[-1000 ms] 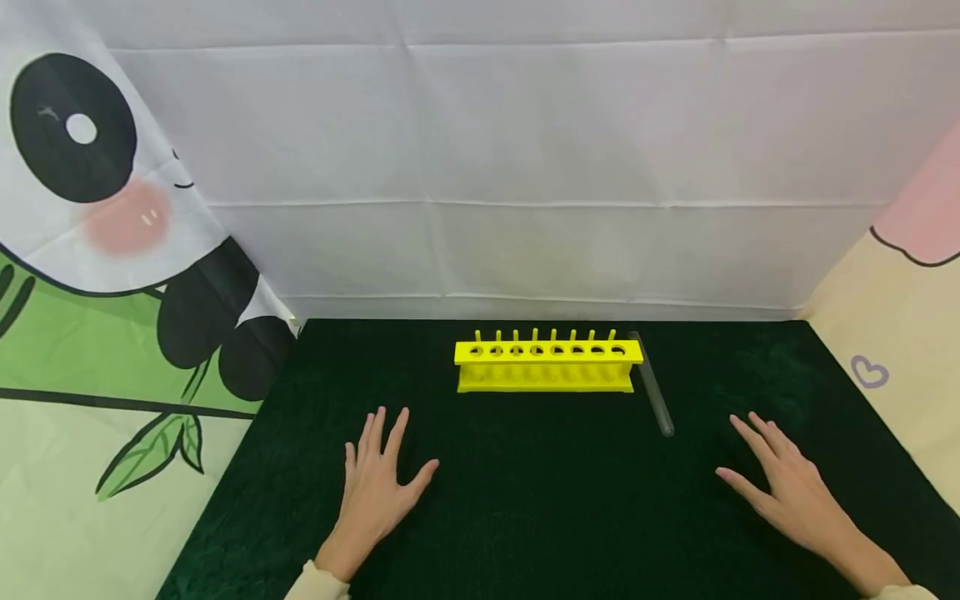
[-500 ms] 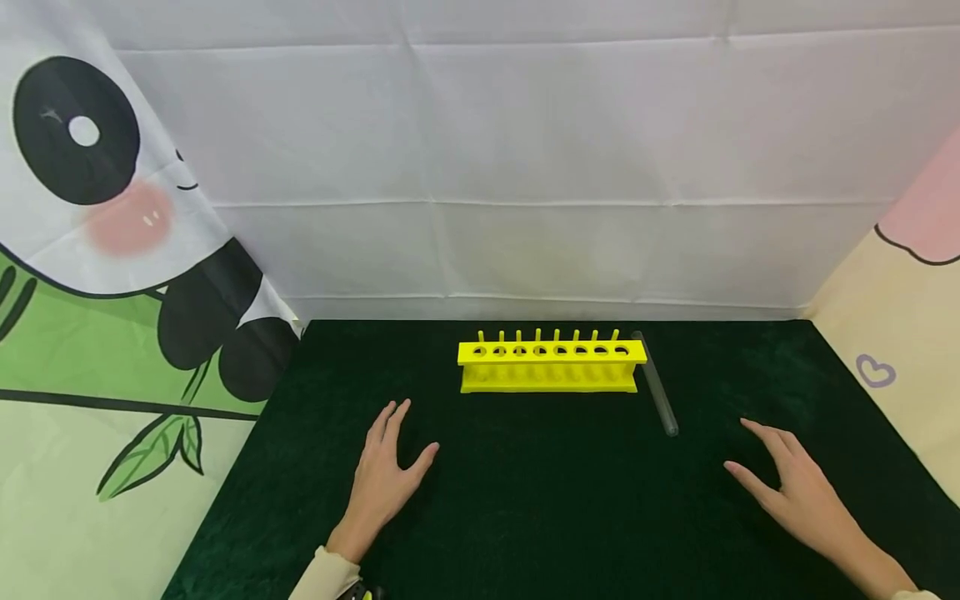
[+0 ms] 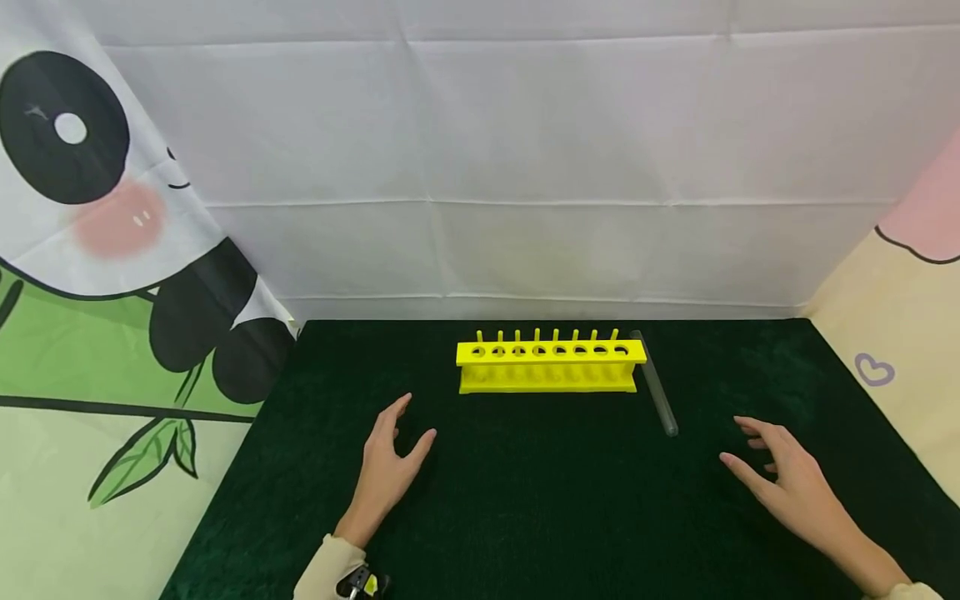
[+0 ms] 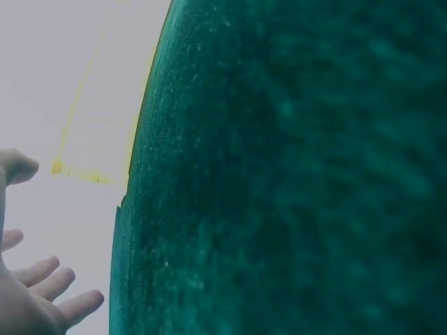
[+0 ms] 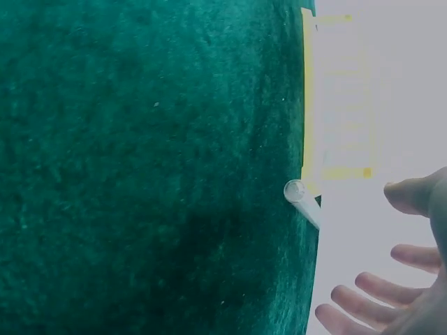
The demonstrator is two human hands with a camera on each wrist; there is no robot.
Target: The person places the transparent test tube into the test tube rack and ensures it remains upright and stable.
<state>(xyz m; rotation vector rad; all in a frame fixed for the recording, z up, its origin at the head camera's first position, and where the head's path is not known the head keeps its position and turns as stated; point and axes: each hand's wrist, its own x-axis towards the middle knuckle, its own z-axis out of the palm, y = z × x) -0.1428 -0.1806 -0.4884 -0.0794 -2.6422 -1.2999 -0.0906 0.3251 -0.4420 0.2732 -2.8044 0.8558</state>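
Observation:
A yellow test tube rack with a row of round holes and a row of upright pegs stands toward the back of the dark green table. Just right of it lies a clear test tube, slanting toward me; its near end also shows in the right wrist view. My left hand is in front of the rack and to its left, fingers loosely bent, thumb apart, holding nothing. To the right of the tube, my right hand has its fingers relaxed and thumb spread, likewise holding nothing.
Dark green cloth covers the table. A white cloth backdrop rises at its far edge. Printed fabric with a panda hangs on the left, and a cream and pink panel on the right. A dark device sits at my left wrist.
Both hands have turned from palm-down toward thumb-up, and their fingers have bent more. The left fingertips are slightly farther forward. Rack and tube stay in place.

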